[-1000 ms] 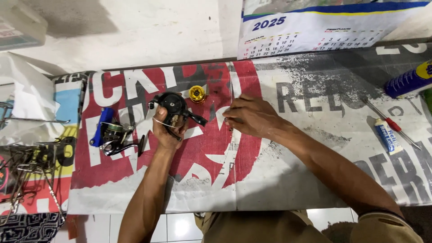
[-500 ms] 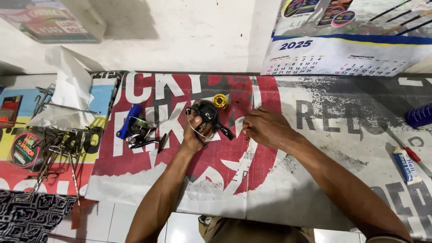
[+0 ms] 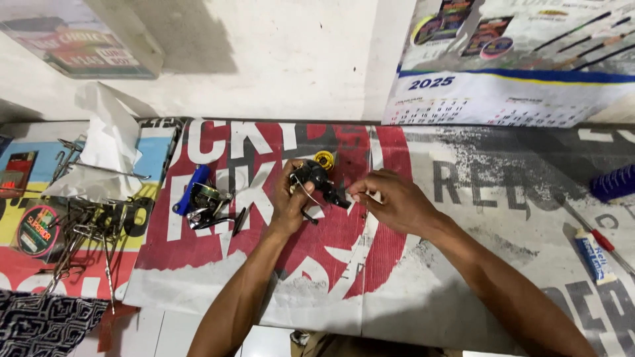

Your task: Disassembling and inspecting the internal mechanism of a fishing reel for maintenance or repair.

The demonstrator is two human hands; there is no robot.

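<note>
My left hand [image 3: 288,205] grips a black fishing-reel body [image 3: 316,178] with a thin wire bail, holding it just above the printed banner sheet [image 3: 463,264]. My right hand [image 3: 391,201] pinches a small part at the reel's right end, its fingertips touching the reel. A small yellow round part [image 3: 324,158] lies on the sheet just behind the reel.
Other reel parts with a blue handle [image 3: 202,198] lie left of my hands. A pile of wire bails and metal bits [image 3: 86,225] and white tissue [image 3: 106,149] sit far left. A small tube [image 3: 592,254], a red-handled tool [image 3: 598,238] and a blue object [image 3: 612,184] lie right. A calendar [image 3: 503,92] hangs behind.
The view has shifted, so the bench sits lower and more central in frame. Both hands stay on the reel, with the right fingertips now closer against its right end.
</note>
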